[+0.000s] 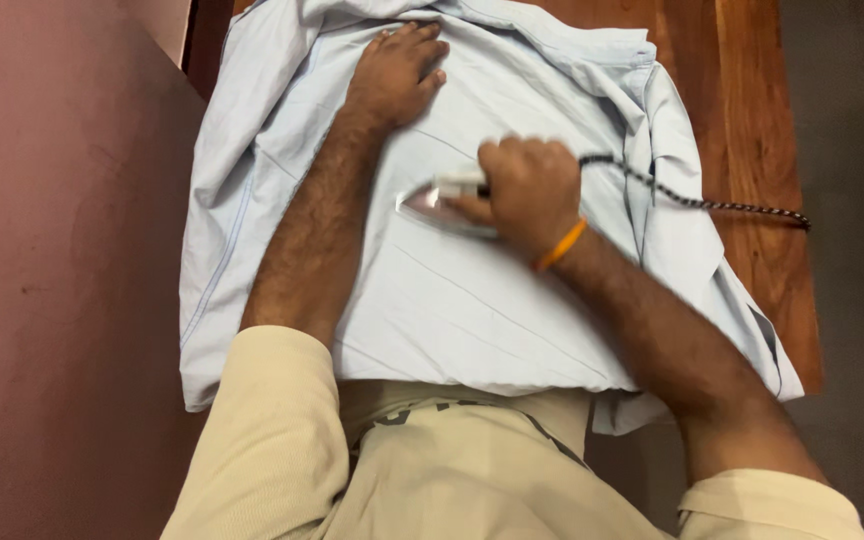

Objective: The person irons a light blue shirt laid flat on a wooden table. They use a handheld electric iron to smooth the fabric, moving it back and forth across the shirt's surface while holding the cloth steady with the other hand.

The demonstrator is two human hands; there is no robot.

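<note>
Iron [442, 205]: resting soleplate-down on the pale blue shirt [472, 300], near the middle of the bench [752, 120]. Right hand [527, 190] closed around its handle; an orange band sits on that wrist. Left hand [397, 70] lies flat, fingers spread, pressing the shirt toward the far edge. Shirt covers most of the bench, its cloth hanging over the left and near edges, folds bunched along the right side. A braided black-and-white cord [692, 200] runs from the iron across the shirt onto bare wood and off the right edge. Bench surface: reddish-brown wood. A dull pink wall [62, 250] stands on the left; grey floor [852, 200] lies on the right.
</note>
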